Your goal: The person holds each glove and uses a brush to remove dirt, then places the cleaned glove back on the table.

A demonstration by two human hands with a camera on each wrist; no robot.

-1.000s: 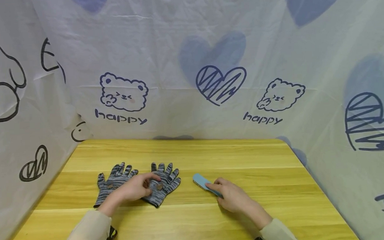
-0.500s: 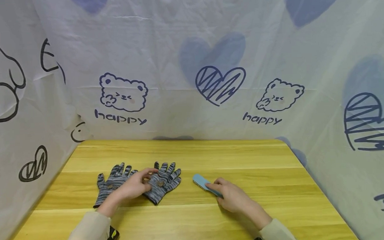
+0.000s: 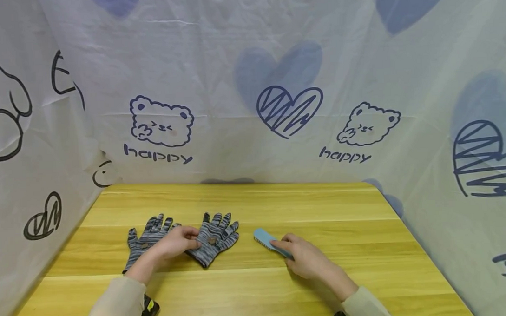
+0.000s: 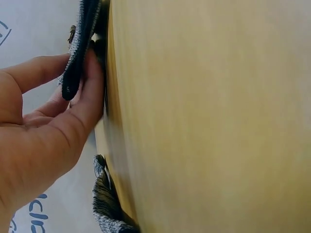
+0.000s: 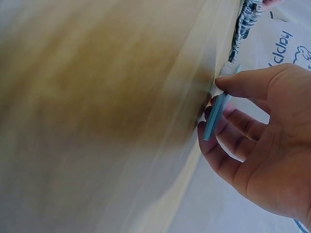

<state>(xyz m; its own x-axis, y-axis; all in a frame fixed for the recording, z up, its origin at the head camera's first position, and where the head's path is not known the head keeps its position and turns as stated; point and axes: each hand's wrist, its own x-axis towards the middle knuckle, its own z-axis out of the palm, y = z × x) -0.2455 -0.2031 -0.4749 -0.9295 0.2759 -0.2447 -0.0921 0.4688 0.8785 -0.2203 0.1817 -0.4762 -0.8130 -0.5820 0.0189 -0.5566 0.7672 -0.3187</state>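
Observation:
Two grey-and-black striped knit gloves lie on the table, fingers pointing away, each with a small brown spot on its palm area. My left hand (image 3: 174,244) pinches the near glove edge of the right-hand glove (image 3: 214,238); in the left wrist view the thumb is on top of the glove fabric (image 4: 77,68) and the other fingers are beneath it. The left-hand glove (image 3: 149,236) is partly hidden behind that forearm. My right hand (image 3: 304,258) holds a light blue brush (image 3: 262,237) by its handle, bristles facing down, close over the table.
The yellow wood-grain table (image 3: 241,298) is enclosed by white cloth walls (image 3: 217,85) printed with bears, hearts and writing. The cloth hangs right behind the table's far edge and along both sides. A black strap (image 3: 149,309) sits at the left wrist.
My left fingers have drawn back from over the right-hand glove to its left edge, gripping it there. That glove has shifted slightly. My right hand and the brush have stayed in place.

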